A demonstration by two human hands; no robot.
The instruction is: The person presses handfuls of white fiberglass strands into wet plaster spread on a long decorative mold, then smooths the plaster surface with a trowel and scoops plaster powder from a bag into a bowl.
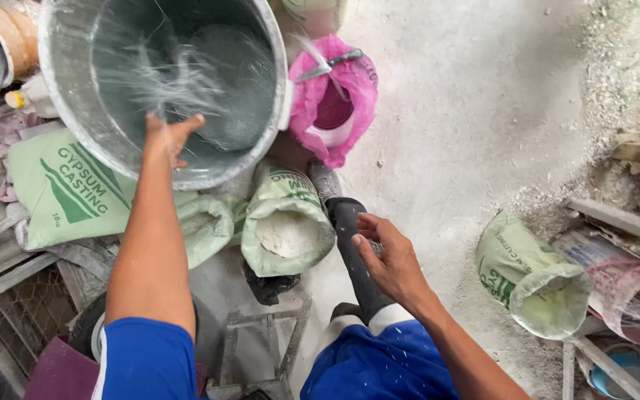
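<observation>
My left hand reaches over the near rim of a large grey metal bucket at the top left and holds a wispy tuft of pale fibres that trails into the bucket. My right hand rests on my knee against my black rubber boot, fingers spread, holding nothing. An open green sack of white powder stands between the bucket and the boot.
A flat green powder sack lies left of the bucket. A pink bag with a metal tool in it sits beside the bucket. Another open green sack leans at right near cluttered shelving. Dusty grey floor spreads beyond.
</observation>
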